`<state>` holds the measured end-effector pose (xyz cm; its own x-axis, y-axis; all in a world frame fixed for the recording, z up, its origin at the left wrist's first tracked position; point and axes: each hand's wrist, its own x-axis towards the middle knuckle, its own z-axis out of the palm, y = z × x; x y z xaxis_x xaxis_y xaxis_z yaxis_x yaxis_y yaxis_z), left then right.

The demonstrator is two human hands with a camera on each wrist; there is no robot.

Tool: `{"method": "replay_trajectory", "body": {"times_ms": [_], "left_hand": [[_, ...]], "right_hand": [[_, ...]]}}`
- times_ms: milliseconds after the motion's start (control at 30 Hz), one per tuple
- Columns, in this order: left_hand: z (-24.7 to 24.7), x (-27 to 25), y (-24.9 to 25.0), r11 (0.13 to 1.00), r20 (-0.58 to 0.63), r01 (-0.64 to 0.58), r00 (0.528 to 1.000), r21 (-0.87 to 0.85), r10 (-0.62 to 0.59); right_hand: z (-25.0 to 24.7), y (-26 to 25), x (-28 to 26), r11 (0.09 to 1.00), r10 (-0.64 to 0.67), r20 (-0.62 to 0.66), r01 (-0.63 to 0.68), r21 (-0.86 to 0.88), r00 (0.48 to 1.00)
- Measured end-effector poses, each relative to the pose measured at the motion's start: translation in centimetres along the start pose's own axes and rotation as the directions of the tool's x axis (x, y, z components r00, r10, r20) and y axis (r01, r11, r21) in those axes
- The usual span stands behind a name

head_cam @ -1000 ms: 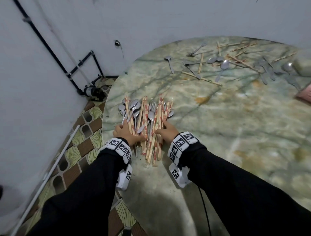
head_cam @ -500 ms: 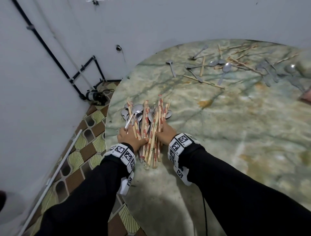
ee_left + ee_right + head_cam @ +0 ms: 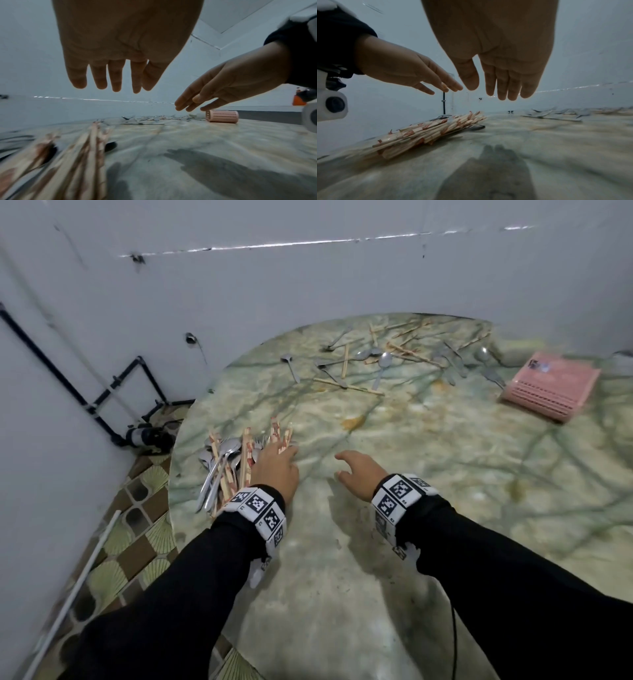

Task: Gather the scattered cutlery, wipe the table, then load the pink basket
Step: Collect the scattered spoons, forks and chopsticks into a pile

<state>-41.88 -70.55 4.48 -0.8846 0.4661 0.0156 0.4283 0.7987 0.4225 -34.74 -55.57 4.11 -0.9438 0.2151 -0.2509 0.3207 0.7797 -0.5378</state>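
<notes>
Only from the head view is the left hand [image 3: 274, 470] seen over the cutlery pile [image 3: 233, 463]; wrist views show both grips slack, empty, right hand [image 3: 356, 474] beside the pile.

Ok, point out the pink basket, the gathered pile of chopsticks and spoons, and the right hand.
pink basket [image 3: 551, 386]: head view, on its slotted upper side.
gathered pile [image 3: 426, 133]: right wrist view, on the middle of the chopstick bundle.
right hand [image 3: 358, 474]: head view, on the back of the hand.
</notes>
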Motion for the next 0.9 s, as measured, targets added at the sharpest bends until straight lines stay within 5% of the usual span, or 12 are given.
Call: {"method": "replay_trajectory", "body": {"times_ms": [267,900], "left_hand": [[1.3,-2.2,7.7,0.991,0.054,-0.117,0.992,0.059,0.114],[13.1,-10.9,29.7,1.0,0.125,-0.007,0.992,-0.004,0.008]], "right_hand": [[-4.9,4.9,-5.2,0.988,-0.002,0.008,0.003,-0.156,1.0],[-14.4,24.8,-19.0,0.966,-0.037,0.062,0.052,-0.255,0.997]]}}
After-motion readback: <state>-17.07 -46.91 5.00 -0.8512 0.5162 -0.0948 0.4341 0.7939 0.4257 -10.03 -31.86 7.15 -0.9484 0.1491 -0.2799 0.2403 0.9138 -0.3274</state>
